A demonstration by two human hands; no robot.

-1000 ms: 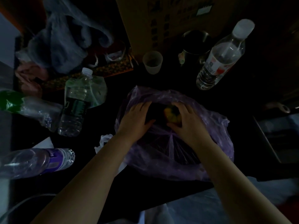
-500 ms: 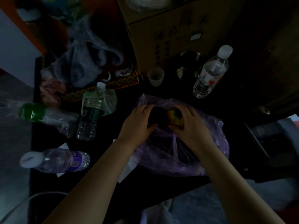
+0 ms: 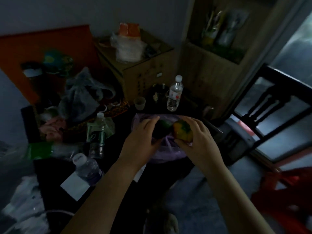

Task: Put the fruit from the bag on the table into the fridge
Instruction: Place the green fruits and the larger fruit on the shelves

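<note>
A crumpled purple plastic bag (image 3: 166, 150) lies on the dark table (image 3: 50, 169). My left hand (image 3: 143, 137) grips a dark green fruit (image 3: 162, 128) just above the bag. My right hand (image 3: 197, 137) grips a yellow-orange fruit with green patches (image 3: 183, 130) beside it. The two fruits sit side by side, nearly touching, lifted clear of the bag's opening. No fridge is in view.
Several plastic water bottles stand or lie on the table, one upright (image 3: 174, 93) behind the bag. A small cup (image 3: 139, 103), a cardboard box (image 3: 135, 65), a grey bag (image 3: 79, 98) and a wooden shelf (image 3: 216, 53) stand behind. A dark chair (image 3: 270, 105) is at right.
Both hands have lifted out of the purple bag, each holding a fruit. The view has tilted up and pulled back, showing the box, shelf and chair.
</note>
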